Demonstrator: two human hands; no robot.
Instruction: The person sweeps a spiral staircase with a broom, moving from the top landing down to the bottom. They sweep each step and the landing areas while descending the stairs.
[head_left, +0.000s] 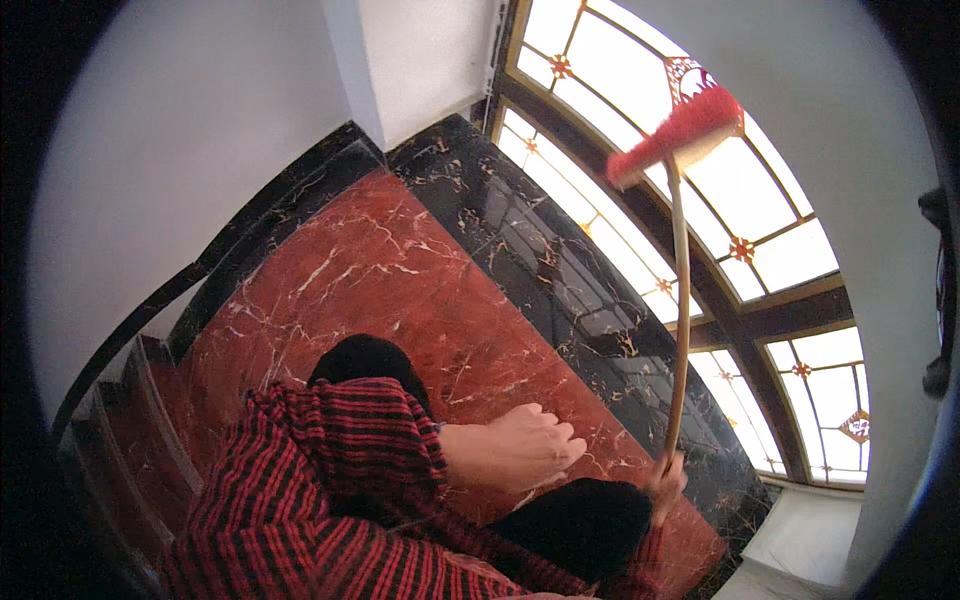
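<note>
My right hand (667, 477) grips the lower end of a long wooden handle (682, 300), beside my dark-trousered knee. The handle rises past the windows to a red-bristled broom head (679, 135), slightly blurred, raised in front of the upper leaded panes (607, 52). My left hand (525, 442) extends from a red and black striped sleeve over the red marble floor, its fingers loosely curled and holding nothing.
White-veined red marble floor (337, 285) lies below, edged by a black marble ledge (525, 232) under the windows. Stairs (127, 435) descend at the lower left beside a white wall (187, 135). A white sill or block (810, 525) stands at the lower right.
</note>
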